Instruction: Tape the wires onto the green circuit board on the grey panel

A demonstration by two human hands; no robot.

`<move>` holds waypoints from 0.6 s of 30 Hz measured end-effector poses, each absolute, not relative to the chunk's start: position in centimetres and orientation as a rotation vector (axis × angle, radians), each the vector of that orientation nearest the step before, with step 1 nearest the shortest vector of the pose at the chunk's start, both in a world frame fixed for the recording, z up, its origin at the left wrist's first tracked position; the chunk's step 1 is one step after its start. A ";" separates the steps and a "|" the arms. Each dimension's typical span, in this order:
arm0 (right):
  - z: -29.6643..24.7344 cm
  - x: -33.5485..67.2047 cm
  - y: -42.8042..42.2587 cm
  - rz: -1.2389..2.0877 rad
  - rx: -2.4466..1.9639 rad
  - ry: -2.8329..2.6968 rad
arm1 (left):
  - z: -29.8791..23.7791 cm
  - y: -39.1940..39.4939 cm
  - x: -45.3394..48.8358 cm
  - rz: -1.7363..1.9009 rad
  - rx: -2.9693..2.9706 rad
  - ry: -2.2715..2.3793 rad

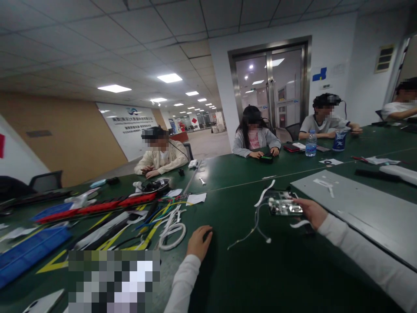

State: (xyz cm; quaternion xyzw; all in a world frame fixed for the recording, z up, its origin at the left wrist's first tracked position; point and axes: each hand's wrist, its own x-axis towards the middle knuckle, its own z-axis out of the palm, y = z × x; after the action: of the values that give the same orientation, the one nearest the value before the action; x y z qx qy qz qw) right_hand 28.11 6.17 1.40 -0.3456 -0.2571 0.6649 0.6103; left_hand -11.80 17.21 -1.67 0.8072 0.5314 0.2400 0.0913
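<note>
My right hand (313,213) grips a circuit board (282,206) by its right edge, above the green table. Shiny metal parts show on the board, and thin wires (257,226) trail from its left side. A white strip (264,193) curves up beside the board; another white strip (300,224) sticks out below it. My left hand (199,243) rests on the table with its fingers curled in; a dark gap or small dark thing shows by the thumb, and I cannot tell which. A coil of white cable (172,237) lies just left of that hand.
A large grey panel (365,204) lies to the right. On the left are a blue tray (32,252), a red strip (97,208) and tangled cables. A wrench (202,181) and a water bottle (311,144) are farther back. Several people sit across the table.
</note>
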 end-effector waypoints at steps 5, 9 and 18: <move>-1.7 22.8 5.3 1.719 -0.672 -0.634 | 1.0 15.3 -8.1 0.768 1.999 1.208; -3.4 22.3 5.2 1.755 -0.687 -0.610 | 1.5 13.7 -5.5 0.594 1.792 1.026; -3.6 22.6 5.1 1.828 -0.627 -0.572 | 1.3 11.6 -2.2 0.622 1.590 1.036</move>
State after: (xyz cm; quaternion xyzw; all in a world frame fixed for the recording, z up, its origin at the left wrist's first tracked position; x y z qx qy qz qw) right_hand 22.63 5.13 -3.58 -0.2629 -0.2399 0.7671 0.5338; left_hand -2.18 11.61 1.31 0.6694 0.4362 0.2619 0.5414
